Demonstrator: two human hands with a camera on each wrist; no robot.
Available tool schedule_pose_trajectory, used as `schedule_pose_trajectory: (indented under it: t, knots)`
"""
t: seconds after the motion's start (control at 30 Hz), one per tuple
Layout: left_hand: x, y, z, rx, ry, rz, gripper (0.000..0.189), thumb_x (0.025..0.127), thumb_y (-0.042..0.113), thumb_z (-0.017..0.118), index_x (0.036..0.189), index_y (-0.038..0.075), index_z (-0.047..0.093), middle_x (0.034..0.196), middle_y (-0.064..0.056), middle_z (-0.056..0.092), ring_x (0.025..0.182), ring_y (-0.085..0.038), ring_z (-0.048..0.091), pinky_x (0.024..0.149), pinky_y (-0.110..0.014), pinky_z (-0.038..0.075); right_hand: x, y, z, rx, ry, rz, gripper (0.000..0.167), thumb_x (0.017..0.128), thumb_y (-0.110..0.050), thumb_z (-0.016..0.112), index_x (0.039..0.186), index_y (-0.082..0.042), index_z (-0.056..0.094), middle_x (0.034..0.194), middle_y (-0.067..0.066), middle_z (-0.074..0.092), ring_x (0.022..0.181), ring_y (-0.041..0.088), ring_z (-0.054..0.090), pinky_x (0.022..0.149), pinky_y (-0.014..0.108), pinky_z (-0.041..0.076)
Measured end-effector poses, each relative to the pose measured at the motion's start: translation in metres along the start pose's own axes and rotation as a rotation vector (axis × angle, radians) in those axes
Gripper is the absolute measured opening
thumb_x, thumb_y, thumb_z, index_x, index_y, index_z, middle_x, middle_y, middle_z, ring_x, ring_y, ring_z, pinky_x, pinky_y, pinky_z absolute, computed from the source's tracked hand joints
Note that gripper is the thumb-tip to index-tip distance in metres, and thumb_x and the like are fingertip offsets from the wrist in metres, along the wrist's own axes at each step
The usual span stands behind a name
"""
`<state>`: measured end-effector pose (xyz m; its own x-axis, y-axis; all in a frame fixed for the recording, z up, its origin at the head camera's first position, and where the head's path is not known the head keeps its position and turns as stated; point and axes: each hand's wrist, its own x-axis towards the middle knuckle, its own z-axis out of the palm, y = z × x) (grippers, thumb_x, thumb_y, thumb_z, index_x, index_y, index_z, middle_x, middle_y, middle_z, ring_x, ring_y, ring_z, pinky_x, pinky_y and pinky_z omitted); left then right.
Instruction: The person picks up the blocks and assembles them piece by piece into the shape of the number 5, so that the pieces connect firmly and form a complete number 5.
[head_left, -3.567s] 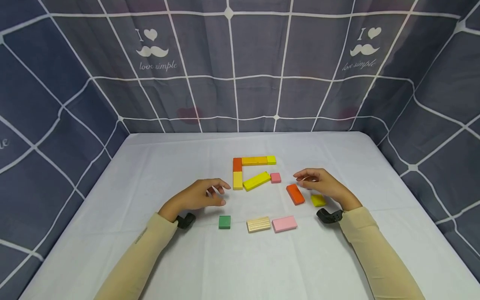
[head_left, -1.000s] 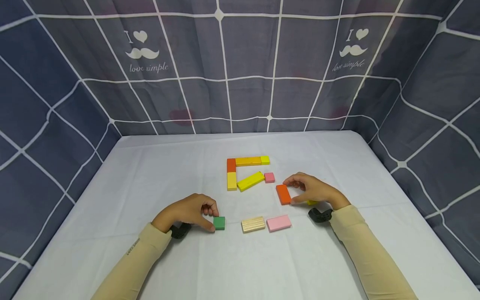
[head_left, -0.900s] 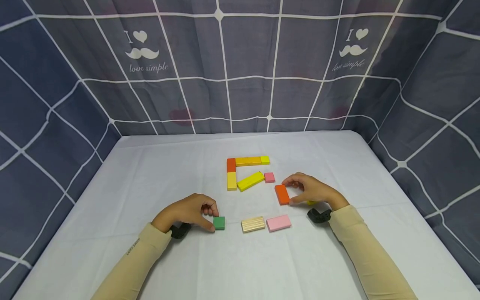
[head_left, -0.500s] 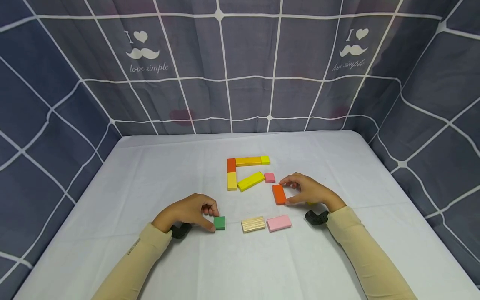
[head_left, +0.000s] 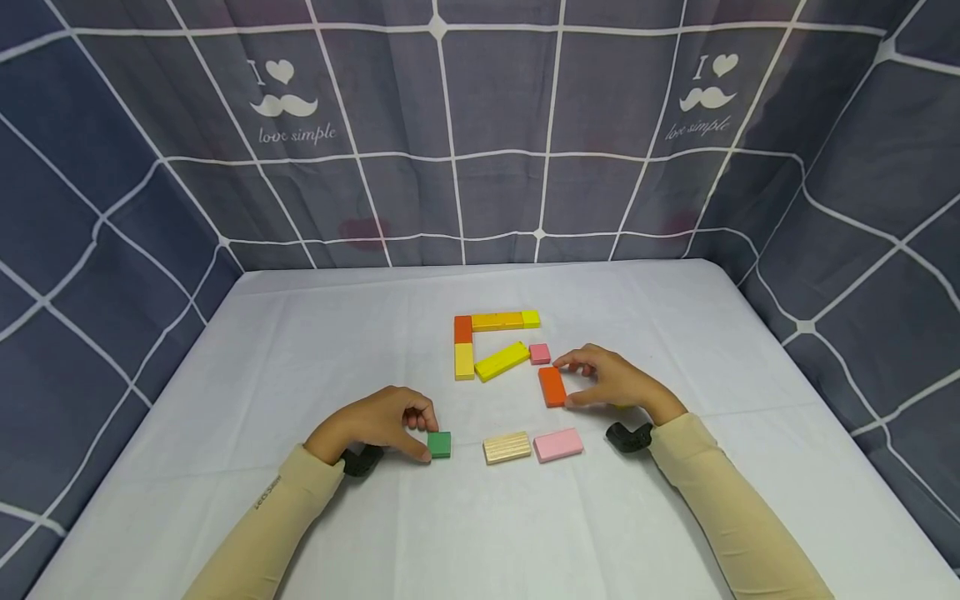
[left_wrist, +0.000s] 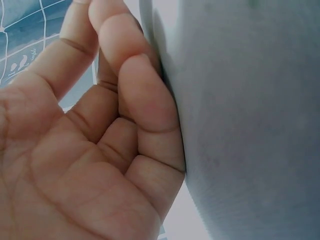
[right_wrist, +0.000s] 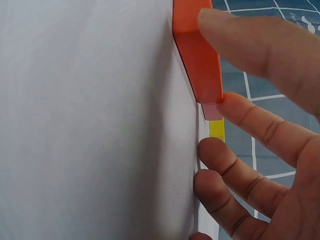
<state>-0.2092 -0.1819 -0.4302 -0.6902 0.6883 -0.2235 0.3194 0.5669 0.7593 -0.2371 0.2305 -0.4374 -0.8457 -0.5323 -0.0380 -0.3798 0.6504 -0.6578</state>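
Observation:
On the white cloth my left hand [head_left: 386, 421] holds the small green block [head_left: 439, 445] at its left side, thumb at the near corner and index finger at the far one. In the left wrist view its other fingers [left_wrist: 150, 100] are curled against the cloth and the green block is hidden. My right hand [head_left: 611, 379] pinches the orange block [head_left: 552, 387] between thumb and index finger, from its right side. The right wrist view shows the thumb on the orange block [right_wrist: 200, 55], the index fingertip by its far end. Just beyond lies a small pink block [head_left: 539, 354].
Red-orange [head_left: 463, 328], yellow [head_left: 464, 362], amber [head_left: 497, 322] and small yellow [head_left: 531, 319] blocks form an L. A slanted yellow block [head_left: 502, 361] touches the small pink one. Nearer lie a ridged beige block [head_left: 507, 447] and a larger pink block [head_left: 558, 445]. My right hand mostly covers another yellow block.
The left hand has come down and nearer to the green block, which stays put. The right hand has taken the orange block and slid it left, turning it slightly, towards the small pink block.

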Motion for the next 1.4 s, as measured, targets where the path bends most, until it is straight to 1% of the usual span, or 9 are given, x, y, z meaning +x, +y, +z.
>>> schedule_pose_trajectory:
  t: [0.43,0.67,0.83,1.0,1.2,1.4]
  knots:
    - [-0.0004,0.0007,0.0001,0.001,-0.003,0.001,0.025,0.079,0.013,0.096,0.093,0.013,0.075,0.088,0.003,0.064,0.084,-0.015,0.055,0.077,-0.025,0.045,-0.0001,-0.0062,0.0022,-0.015,0.019,0.009,0.059,0.086,-0.017,0.092,0.137,-0.002,0.068,0.115,0.012,0.066,0.100,0.027,0.055,0.090,0.044,0.049]
    - [0.0001,0.0003,0.0002,-0.003,-0.004,0.000,0.026,0.079,0.013,0.096,0.093,0.012,0.075,0.087,0.003,0.062,0.084,-0.015,0.054,0.077,-0.024,0.045,0.0017,-0.0046,0.0044,-0.014,0.030,0.007,0.058,0.087,-0.016,0.092,0.138,-0.002,0.068,0.114,0.012,0.066,0.099,0.026,0.054,0.087,0.042,0.048]
    - [0.0006,-0.0002,0.0005,-0.002,-0.003,0.003,0.026,0.079,0.013,0.096,0.093,0.013,0.075,0.086,0.003,0.062,0.083,-0.015,0.054,0.076,-0.024,0.045,0.0028,-0.0039,0.0060,-0.015,0.039,0.021,0.058,0.087,-0.017,0.092,0.139,-0.003,0.068,0.115,0.013,0.066,0.099,0.027,0.054,0.087,0.041,0.049]
    - [0.0010,-0.0010,0.0007,-0.004,-0.005,0.007,0.025,0.079,0.013,0.096,0.093,0.013,0.075,0.087,0.003,0.063,0.083,-0.015,0.054,0.076,-0.024,0.045,0.0035,-0.0027,0.0067,-0.010,0.049,0.007,0.059,0.087,-0.017,0.092,0.140,-0.003,0.068,0.114,0.014,0.065,0.097,0.027,0.053,0.085,0.041,0.047]
    - [0.0014,-0.0010,0.0003,-0.003,-0.005,0.004,0.025,0.079,0.013,0.096,0.093,0.012,0.076,0.086,0.003,0.062,0.083,-0.015,0.054,0.076,-0.024,0.045,0.0040,-0.0018,0.0084,-0.008,0.058,0.009,0.059,0.088,-0.017,0.091,0.140,-0.005,0.068,0.115,0.012,0.065,0.097,0.026,0.052,0.084,0.039,0.046]
    - [0.0017,-0.0015,0.0003,0.003,-0.003,0.001,0.025,0.079,0.014,0.096,0.093,0.013,0.076,0.086,0.003,0.061,0.084,-0.015,0.054,0.077,-0.025,0.045,0.0037,-0.0033,0.0076,0.004,0.065,0.011,0.058,0.088,-0.016,0.092,0.140,-0.004,0.069,0.115,0.015,0.065,0.096,0.027,0.053,0.082,0.037,0.046]
